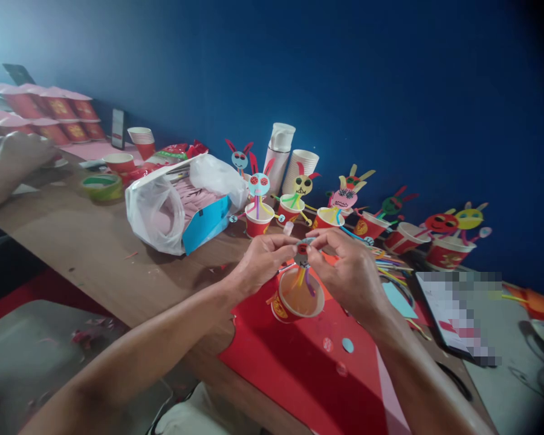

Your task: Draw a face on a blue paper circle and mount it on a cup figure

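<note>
Both the left hand [263,261] and the right hand [347,264] are left bare, with slim fingers and rounded knuckles shown. The left forearm [163,339] is seen uncovered, its outline narrowed at the wrist and broadened towards the near left. The right forearm [414,356] is likewise bared down to the near edge, and a similar taper is shown. At the near side, between the two arms, pale, off-white cloth [199,418] is seen, apparently worn over a leg; its finer details are blurred.
</note>
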`<act>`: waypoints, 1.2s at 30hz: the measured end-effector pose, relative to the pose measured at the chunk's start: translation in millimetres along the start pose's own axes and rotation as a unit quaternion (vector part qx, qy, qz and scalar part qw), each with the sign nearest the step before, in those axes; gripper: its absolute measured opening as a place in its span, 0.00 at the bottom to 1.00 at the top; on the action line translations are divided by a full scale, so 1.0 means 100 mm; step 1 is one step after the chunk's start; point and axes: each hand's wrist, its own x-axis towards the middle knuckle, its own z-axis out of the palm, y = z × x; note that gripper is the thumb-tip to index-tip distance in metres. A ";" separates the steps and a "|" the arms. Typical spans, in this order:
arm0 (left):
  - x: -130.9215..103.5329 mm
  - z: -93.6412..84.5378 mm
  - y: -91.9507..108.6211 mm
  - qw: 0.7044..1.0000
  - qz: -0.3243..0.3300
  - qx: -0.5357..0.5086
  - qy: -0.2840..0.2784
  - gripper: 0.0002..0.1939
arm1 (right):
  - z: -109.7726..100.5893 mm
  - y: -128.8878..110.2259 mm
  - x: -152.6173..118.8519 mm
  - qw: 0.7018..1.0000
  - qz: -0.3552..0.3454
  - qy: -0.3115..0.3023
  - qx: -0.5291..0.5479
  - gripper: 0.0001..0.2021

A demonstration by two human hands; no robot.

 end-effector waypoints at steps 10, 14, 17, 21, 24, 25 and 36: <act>0.02 -0.01 0.00 1.000 0.009 -0.006 -0.009 0.12 | 0.01 0.01 0.00 1.000 0.011 0.004 -0.011 0.03; 0.03 0.00 -0.01 1.000 0.015 -0.001 -0.009 0.13 | 0.00 0.01 -0.01 1.000 0.009 0.003 -0.011 0.03; 0.03 0.01 0.00 1.000 0.016 0.003 -0.006 0.13 | -0.02 0.00 -0.02 1.000 0.012 0.003 -0.018 0.03; 0.02 0.04 0.00 1.000 0.019 0.006 0.005 0.12 | -0.02 -0.01 -0.02 0.999 -0.003 0.013 -0.030 0.03; 0.02 0.07 0.00 1.000 0.024 0.003 0.010 0.11 | -0.01 -0.01 -0.03 0.999 -0.018 0.021 -0.044 0.03; 0.01 0.08 0.00 1.000 0.023 0.003 0.013 0.10 | -0.01 -0.01 -0.04 0.998 -0.017 0.025 -0.047 0.02; 0.02 0.18 0.08 0.997 0.021 0.049 0.053 0.07 | -0.13 0.19 0.02 0.963 0.132 0.038 0.231 0.06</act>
